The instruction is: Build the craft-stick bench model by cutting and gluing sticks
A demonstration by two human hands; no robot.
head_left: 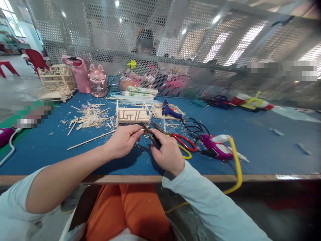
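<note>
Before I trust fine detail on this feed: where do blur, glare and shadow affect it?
Head view: left hand and right hand fairly clear, soft shadow beneath them on the blue table; head view, right side: red, white and yellow object smeared; head view, top: bright glare spots across the perforated screen; head view, bottom right: dim.
</note>
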